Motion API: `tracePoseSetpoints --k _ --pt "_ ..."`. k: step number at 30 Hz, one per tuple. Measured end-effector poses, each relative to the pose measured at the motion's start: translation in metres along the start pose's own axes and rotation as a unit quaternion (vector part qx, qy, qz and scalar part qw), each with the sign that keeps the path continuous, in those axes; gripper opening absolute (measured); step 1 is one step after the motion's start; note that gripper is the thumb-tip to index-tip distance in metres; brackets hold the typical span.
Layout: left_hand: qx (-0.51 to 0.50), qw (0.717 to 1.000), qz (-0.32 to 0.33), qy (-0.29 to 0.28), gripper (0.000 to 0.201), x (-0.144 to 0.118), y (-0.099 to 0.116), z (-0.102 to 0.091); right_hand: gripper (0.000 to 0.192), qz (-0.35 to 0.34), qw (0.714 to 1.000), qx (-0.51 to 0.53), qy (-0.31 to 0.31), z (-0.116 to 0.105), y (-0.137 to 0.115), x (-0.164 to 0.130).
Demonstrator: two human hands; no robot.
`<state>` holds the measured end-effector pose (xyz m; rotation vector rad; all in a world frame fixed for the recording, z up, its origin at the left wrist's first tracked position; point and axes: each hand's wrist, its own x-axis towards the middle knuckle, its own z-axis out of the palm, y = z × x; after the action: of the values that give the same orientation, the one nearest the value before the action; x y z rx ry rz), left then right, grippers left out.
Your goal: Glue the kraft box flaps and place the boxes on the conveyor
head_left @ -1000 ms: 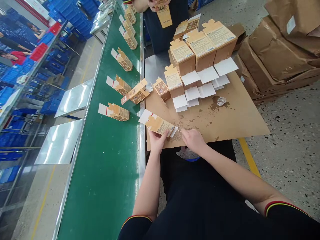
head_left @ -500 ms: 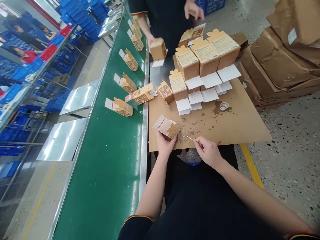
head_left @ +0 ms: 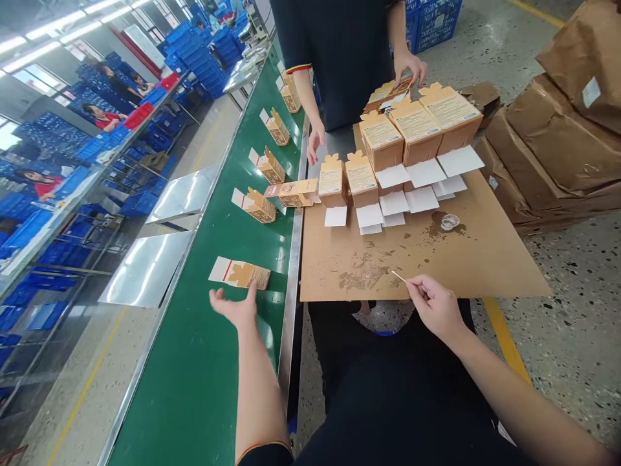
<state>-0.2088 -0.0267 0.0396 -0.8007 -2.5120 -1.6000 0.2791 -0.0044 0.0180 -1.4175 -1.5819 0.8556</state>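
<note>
Presently, left hand (head_left: 237, 312): hangs open above the green belt (head_left: 194, 388), thumb and fingers spread, grasping nothing; overlaps the near edge of the nearest box, contact impossible to tell.
Nearest box (head_left: 245, 274): sits on the belt just beyond the left hand, well to the left of the right hand; long axis running left to right in view, white flap at the left end, printed part at the right; standing or lying, hard to tell.
Right hand (head_left: 434, 307): pinches a thin stick (head_left: 399, 277), tip pointing left over brown smears on the cardboard sheet (head_left: 495, 265).
Clear cup (head_left: 450, 222): rests on the sheet, far and right of the stick, amid dark spots.
Stacked boxes (head_left: 416, 124): stand on the sheet's far part, white flaps hanging on the near side.
Slanted box (head_left: 295, 194): lies across the belt's right edge, left of the stack.
Co-worker (head_left: 334, 71): stands on the far side, one hand lowered near the belt's edge, the other over the stack's far side.
</note>
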Motion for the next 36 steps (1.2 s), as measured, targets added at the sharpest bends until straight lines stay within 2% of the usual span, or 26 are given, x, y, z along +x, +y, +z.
tracePoseSetpoints --k 2,3,4,5,6,7,9,11,12,14,16,18,21,24,28,30,32,34,36 --pt "0.001 0.99 0.099 0.1 0.089 -0.013 0.011 0.001 0.052 0.01 1.0 -0.006 0.016 -0.004 0.002 -0.002" --pt "-0.032 0.984 0.137 0.107 0.079 -0.021 0.02 0.008 0.053 0.016 1.0 -0.008 0.025 -0.006 0.003 -0.004" --pt "-0.082 0.981 0.157 0.079 0.068 -0.027 0.033 0.02 0.054 0.02 0.999 -0.009 0.033 -0.008 0.004 -0.005" --pt "-0.143 0.977 0.154 0.025 0.059 -0.034 0.048 0.038 0.055 0.022 0.999 -0.008 0.04 -0.009 0.005 -0.006" --pt "-0.198 0.971 0.124 -0.057 0.053 -0.039 0.066 0.06 0.055 0.022 0.999 -0.007 0.047 -0.01 0.005 -0.007" --pt "-0.237 0.958 0.066 -0.145 0.049 -0.044 0.085 0.086 0.056 0.02 0.998 -0.007 0.053 -0.01 0.005 -0.007" --pt "-0.26 0.926 -0.056 -0.269 0.051 -0.051 0.122 0.14 0.055 0.01 0.998 -0.007 0.065 -0.011 0.003 -0.007" --pt "-0.229 0.904 -0.118 -0.341 0.056 -0.058 0.152 0.187 0.054 0.001 0.997 -0.01 0.078 -0.012 0.0 -0.006" --pt "-0.212 0.896 -0.137 -0.366 0.058 -0.062 0.163 0.204 0.053 -0.003 0.996 -0.01 0.084 -0.014 -0.001 -0.007" --pt "-0.195 0.883 -0.155 -0.398 0.06 -0.072 0.174 0.222 0.053 -0.003 0.995 -0.01 0.096 -0.017 -0.004 -0.009" --pt "-0.204 0.875 -0.15 -0.413 0.061 -0.084 0.17 0.218 0.052 0.003 0.994 -0.013 0.109 -0.022 -0.005 -0.012" --pt "-0.222 0.871 -0.131 -0.419 0.061 -0.097 0.154 0.198 0.051 0.009 0.993 -0.018 0.12 -0.026 -0.004 -0.016" --pt "-0.234 0.868 -0.107 -0.424 0.061 -0.12 0.119 0.149 0.046 0.013 0.992 -0.016 0.122 -0.033 -0.001 -0.019" --pt "-0.22 0.883 -0.102 -0.401 0.063 -0.143 0.084 0.098 0.043 0.007 0.992 -0.017 0.122 -0.041 0.004 -0.017" --pt "-0.143 0.904 -0.105 -0.389 0.064 -0.157 0.051 0.049 0.046 0.005 0.989 -0.04 0.14 -0.055 0.01 -0.004" --pt "-0.08 0.914 -0.071 -0.392 0.061 -0.151 0.042 0.033 0.048 0.003 0.986 -0.062 0.152 -0.066 0.012 0.011" --pt "-0.027 0.927 -0.008 -0.374 0.055 -0.138 0.041 0.024 0.048 -0.001 0.982 -0.101 0.158 -0.08 0.012 0.031" --pt "-0.01 0.94 0.056 -0.337 0.052 -0.12 0.048 0.023 0.043 -0.001 0.977 -0.156 0.146 -0.094 0.012 0.057" --pt "-0.041 0.943 0.087 -0.32 0.049 -0.104 0.064 0.032 0.032 0.002 0.971 -0.211 0.108 -0.106 0.012 0.088"
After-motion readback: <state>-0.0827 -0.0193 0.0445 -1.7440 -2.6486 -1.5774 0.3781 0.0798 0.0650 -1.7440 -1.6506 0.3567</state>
